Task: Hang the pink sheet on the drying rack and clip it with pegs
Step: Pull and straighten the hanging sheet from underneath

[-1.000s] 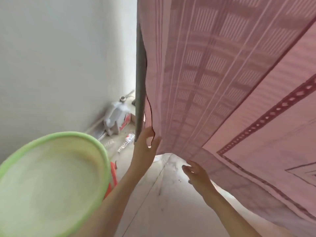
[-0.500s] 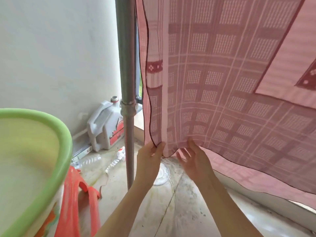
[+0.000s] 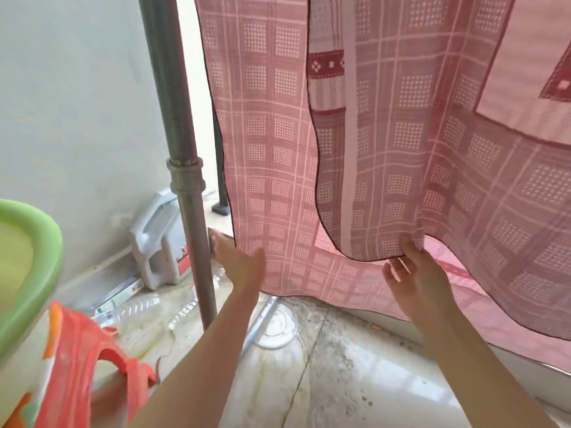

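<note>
Pink woven sheet, thin and part see-through, checked with dotted squares and dark red bands, dark hem; hangs in two overlapping layers from above, top edge cut off by the frame, lower edge wavy just above the floor. Rack rail and pegs out of sight.
Right hand: palm up under the front layer's bottom corner, thumb against the hem, fingers behind the cloth; grip unclear.
Left hand: blurred, fingers straight, spread flat at the rear layer's lower edge.
Grey metal pole: round, upright, threaded coupling midway, just left of the sheet.
White plastic jug: handled, red label unreadable.
Green-rimmed basin: cut off at left.
Orange-red plastic piece: blurred, shape unclear.
Floor: pale, stained tiles.
</note>
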Demonstrator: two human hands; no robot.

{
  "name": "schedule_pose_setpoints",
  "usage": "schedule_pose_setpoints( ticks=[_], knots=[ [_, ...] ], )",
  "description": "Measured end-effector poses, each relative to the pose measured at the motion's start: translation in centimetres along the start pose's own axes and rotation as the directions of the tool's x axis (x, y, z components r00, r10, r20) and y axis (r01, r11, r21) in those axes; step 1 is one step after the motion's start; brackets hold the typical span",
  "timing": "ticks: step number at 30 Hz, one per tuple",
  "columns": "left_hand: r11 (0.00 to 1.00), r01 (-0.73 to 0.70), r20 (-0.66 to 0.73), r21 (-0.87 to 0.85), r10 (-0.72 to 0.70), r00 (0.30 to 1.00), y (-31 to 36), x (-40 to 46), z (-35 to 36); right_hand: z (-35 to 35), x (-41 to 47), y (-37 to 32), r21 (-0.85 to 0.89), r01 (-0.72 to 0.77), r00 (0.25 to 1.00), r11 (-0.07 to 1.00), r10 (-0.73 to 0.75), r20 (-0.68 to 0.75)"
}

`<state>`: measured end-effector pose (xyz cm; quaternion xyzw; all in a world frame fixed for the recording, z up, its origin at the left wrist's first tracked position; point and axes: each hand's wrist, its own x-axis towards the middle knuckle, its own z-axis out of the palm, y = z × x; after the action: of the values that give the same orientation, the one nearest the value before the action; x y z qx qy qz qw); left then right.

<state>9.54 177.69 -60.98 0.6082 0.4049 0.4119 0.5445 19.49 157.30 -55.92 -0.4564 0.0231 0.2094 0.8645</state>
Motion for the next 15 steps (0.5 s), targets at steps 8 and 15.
schedule_pose_setpoints(
  ticks=[8,15],
  knots=[
    [0.993,-0.086,0.093,-0.080,0.093,0.991,-1.4,-0.9,1.8,0.0,0.5,0.8,-0.054,0.038,0.999,0.998,-0.037,0.025],
    [0.979,-0.012,0.296,-0.205,0.074,0.952,-5.1,-5.4,-2.0,1.0,-1.3,7.0,-0.237,0.085,0.991,0.968,-0.057,0.123]
  ],
)
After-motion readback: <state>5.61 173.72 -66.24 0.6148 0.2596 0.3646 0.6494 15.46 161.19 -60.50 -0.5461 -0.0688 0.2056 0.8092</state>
